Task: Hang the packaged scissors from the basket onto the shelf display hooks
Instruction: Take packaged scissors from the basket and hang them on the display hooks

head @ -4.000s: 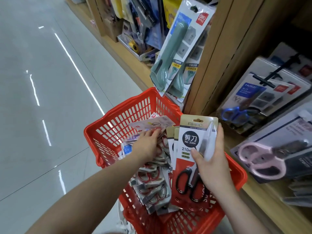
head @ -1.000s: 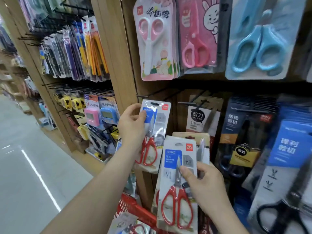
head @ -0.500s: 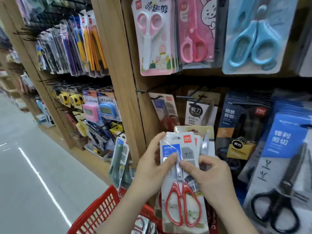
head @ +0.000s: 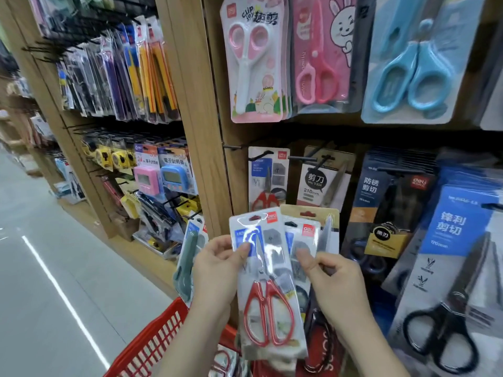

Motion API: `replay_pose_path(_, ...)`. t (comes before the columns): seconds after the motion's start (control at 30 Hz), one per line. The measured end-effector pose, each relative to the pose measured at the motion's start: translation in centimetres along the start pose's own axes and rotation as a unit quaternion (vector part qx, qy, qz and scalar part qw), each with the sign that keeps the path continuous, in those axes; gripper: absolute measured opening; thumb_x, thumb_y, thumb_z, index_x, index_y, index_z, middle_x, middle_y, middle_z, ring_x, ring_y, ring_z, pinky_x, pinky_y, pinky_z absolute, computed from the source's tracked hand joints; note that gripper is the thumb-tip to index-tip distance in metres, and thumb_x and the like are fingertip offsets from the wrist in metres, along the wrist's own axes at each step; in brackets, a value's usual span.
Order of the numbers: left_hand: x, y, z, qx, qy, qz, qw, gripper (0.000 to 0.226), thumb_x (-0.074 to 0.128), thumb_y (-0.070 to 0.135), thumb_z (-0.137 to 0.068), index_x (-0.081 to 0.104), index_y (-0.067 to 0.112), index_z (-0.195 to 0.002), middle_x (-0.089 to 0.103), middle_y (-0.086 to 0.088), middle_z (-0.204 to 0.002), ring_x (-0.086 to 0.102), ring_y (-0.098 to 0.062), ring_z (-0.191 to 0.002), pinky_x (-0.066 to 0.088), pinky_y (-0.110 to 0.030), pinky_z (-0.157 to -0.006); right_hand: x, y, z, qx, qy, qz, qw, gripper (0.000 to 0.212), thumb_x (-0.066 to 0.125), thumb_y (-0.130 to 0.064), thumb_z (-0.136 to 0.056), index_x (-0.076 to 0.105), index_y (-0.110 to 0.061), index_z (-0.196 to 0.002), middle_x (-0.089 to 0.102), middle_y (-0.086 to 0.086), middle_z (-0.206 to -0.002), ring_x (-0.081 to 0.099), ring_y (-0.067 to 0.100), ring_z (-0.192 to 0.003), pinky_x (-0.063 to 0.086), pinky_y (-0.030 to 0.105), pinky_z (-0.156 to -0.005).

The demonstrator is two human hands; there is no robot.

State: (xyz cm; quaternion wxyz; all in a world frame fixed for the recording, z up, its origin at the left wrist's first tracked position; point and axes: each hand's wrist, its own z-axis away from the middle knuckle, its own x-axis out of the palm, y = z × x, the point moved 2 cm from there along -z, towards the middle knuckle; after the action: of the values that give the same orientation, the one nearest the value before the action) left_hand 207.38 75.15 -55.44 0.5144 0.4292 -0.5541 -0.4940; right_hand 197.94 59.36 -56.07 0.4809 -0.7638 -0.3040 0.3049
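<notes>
Head view faces the tall wooden shelf unit point(head: 190, 104), and the red plastic mesh basket point(head: 152, 341) sits at the bottom edge, left of centre. A second ago the left hand was up at the middle row. Now a clear blister pack of red-handled scissors point(head: 268, 178) hangs there on a black wire hook point(head: 261, 153), just above the hands, so that one counts as hung.

Since then the left hand point(head: 215, 270) has dropped to lower centre and peeled the next red-handled blister pack point(head: 265, 281) off the front of the held stack. It pinches the pack near its left edge, thumb on the face, fingers behind. The right hand point(head: 334, 281), just to the right, grips the remaining stack of packs point(head: 306, 235), thumb pressed on the frontmost one, with a kraft-topped card point(head: 324, 213) behind. The freed pack overlaps the stack's left side and stands nearly upright, hang hole at top, directly below the matching hung pack. That hook is probably its destination.
</notes>
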Motion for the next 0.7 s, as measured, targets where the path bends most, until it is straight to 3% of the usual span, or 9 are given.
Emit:
replay_pose_path(0.07, -0.4, 0.4, -0.9, 0.010, 0.017, 0.013, 1.000, 0.015, 0.071, 0.011, -0.089, 0.063, 0.012, -0.102, 0.076, -0.016, -0.093, 0.073, -0.041, -0.088, 0.054, -0.066, -0.082, 0.3, 0.5, -0.2, -0.024, 0.013, 0.047, 0.999, 0.059, 0.060, -0.051, -0.082, 0.040, -0.008, -0.047, 0.030, -0.004, -0.045, 0.031, 0.010, -0.052, 0.024, 0.024, -0.051)
replay_pose_path(0.17, -0.4, 2.9, -2.6, 0.055, 0.039, 0.039, 0.997, 0.015, 0.065, 0.012, -0.094, 0.062, 0.014, -0.109, 0.077, -0.011, -0.094, 0.074, -0.035, -0.090, 0.058, -0.057, -0.080, 0.5, 1.0, -0.5, -0.047, 0.028, 0.092, 0.994, 0.056, 0.063, -0.046, -0.088, 0.046, -0.009, -0.048, 0.051, -0.005, -0.051, 0.044, 0.011, -0.059, 0.034, 0.029, -0.053)
replay_pose_path(0.33, 2.3, 6.3, -5.3, 0.116, 0.025, 0.012, 0.993, 0.014, 0.064, 0.014, -0.095, 0.065, 0.028, -0.096, 0.078, -0.002, -0.091, 0.076, -0.024, -0.083, 0.062, -0.046, -0.075, 0.5, 2.3, -0.9, -0.024, 0.047, 0.072, 0.996, 0.074, 0.053, -0.071, -0.082, 0.056, -0.002, -0.057, 0.060, 0.013, -0.058, 0.055, 0.031, -0.060, 0.048, 0.043, -0.055)
replay_pose_path(0.57, 3.3, 6.7, -8.2, 0.159, 0.060, -0.091, 0.981, 0.013, 0.063, 0.022, -0.096, 0.063, 0.029, -0.107, 0.076, 0.003, -0.095, 0.075, -0.015, -0.082, 0.062, -0.042, -0.073, 0.3, 1.8, -0.8, 0.012, 0.029, 0.071, 0.997, 0.058, 0.057, -0.063, -0.073, 0.064, -0.007, -0.057, 0.068, 0.003, -0.060, 0.065, 0.024, -0.065, 0.055, 0.048, -0.059)
replay_pose_path(0.7, 3.8, 6.8, -9.3, 0.189, 0.065, -0.220, 0.955, 0.022, 0.062, 0.031, -0.096, 0.067, 0.027, -0.117, 0.074, 0.006, -0.098, 0.070, -0.013, -0.084, 0.060, -0.042, -0.078, 0.3, 1.0, -0.6, 0.034, 0.018, 0.060, 0.997, 0.043, 0.067, -0.043, -0.083, 0.067, -0.007, -0.058, 0.071, -0.008, -0.063, 0.067, 0.011, -0.062, 0.057, 0.047, -0.060)
